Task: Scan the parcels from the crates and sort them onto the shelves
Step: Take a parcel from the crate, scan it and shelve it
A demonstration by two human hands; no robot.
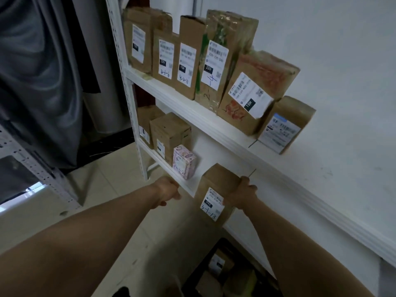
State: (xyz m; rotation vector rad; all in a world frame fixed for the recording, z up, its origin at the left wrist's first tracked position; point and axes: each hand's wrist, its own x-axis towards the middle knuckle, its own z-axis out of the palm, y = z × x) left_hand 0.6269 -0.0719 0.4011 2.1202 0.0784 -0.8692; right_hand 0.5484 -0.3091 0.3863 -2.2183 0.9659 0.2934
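Note:
A brown cardboard parcel (215, 185) with a white label marked 3-1-13 stands on the lower shelf (184, 185) of a white rack. My right hand (243, 195) grips its right side, fingers curled over the top edge. My left hand (169, 190) is at the front edge of that shelf, left of the parcel, fingers curled; whether it holds the edge is unclear. A pink patterned box (184, 161) and two brown boxes (169, 133) stand further left on the same shelf.
The upper shelf (192, 108) carries several labelled brown parcels (255, 93). A black crate (227, 273) with more parcels sits on the floor below. Another white rack (38, 172) stands at the left, with a grey curtain (42, 71) behind.

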